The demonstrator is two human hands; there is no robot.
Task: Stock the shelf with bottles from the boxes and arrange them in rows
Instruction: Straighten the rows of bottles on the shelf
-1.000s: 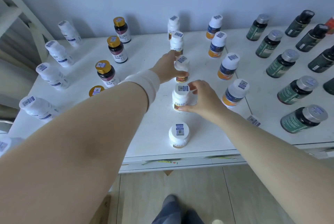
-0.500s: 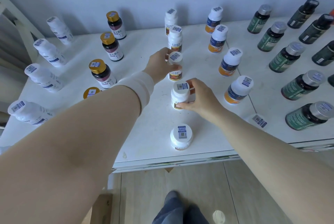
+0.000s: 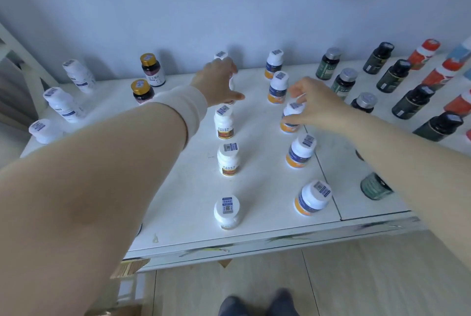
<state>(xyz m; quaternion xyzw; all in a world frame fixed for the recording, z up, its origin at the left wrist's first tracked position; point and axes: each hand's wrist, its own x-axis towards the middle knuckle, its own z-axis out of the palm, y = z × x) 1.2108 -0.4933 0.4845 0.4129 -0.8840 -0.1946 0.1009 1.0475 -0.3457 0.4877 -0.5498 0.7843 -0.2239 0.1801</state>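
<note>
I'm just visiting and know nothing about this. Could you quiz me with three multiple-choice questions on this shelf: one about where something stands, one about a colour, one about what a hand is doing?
1. Where do the silver-capped green bottles stand?
A) right of the orange-banded row
B) at the far left
C) on the floor

2. What colour are the caps of the dark bottles at the back left?
A) red
B) gold
C) black

3. What is the right hand doing?
A) lying flat on the shelf
B) hanging idle
C) gripping an orange-banded bottle

1 A: they stand just beyond that row, on its right.
2 B: both visible caps are gold.
3 C: its fingers and thumb curl round the bottle's top.
</note>
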